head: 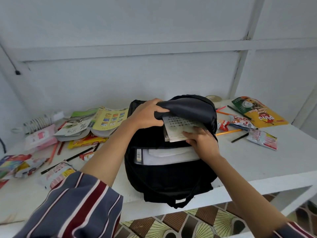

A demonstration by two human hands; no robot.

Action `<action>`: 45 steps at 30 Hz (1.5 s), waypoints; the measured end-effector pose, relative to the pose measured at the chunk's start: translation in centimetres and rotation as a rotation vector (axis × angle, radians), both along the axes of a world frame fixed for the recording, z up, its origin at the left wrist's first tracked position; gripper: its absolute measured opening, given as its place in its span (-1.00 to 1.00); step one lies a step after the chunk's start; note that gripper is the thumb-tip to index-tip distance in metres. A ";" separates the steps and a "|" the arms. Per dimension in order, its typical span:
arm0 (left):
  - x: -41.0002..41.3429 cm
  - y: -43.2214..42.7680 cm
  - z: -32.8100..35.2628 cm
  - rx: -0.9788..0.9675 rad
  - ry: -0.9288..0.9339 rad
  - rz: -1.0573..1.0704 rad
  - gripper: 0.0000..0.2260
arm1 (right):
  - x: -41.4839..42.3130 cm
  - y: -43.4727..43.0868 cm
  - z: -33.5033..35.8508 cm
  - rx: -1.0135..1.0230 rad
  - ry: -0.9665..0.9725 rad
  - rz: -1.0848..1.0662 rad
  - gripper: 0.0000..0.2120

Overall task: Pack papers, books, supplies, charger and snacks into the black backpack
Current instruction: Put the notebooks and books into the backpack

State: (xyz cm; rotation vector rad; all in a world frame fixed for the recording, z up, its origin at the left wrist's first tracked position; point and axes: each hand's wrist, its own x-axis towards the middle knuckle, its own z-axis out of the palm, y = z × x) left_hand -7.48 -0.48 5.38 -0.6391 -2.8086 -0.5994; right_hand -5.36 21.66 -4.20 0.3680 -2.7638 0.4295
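White desk, backpack lengthwise twd wall

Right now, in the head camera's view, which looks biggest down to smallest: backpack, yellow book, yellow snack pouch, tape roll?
1. backpack
2. snack pouch and yellow book: they look much alike, so I won't rank them
3. tape roll, smallest

White wall, table, patterned floor.
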 end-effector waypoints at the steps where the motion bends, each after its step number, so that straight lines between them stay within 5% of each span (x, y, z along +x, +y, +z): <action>1: 0.0 0.0 0.0 0.001 -0.003 0.003 -0.66 | 0.0 -0.2 0.1 -0.028 0.035 0.023 -0.70; 11: 0.0 0.2 0.1 0.006 -0.019 0.005 -0.69 | -0.9 -1.8 -0.8 -0.037 0.181 0.061 -0.72; 30: -0.3 0.1 -0.5 -0.038 -0.096 0.014 -0.59 | -2.0 -2.1 -0.1 -0.105 -0.028 0.063 -0.73; 40: 1.6 1.0 -3.1 -0.212 -0.494 0.002 -0.71 | 3.8 -1.1 3.4 -0.502 -0.127 0.344 -0.76; 45: 3.0 0.4 -3.2 0.073 -0.409 0.017 -0.83 | 4.2 -1.8 5.1 -0.588 -0.176 0.418 -0.77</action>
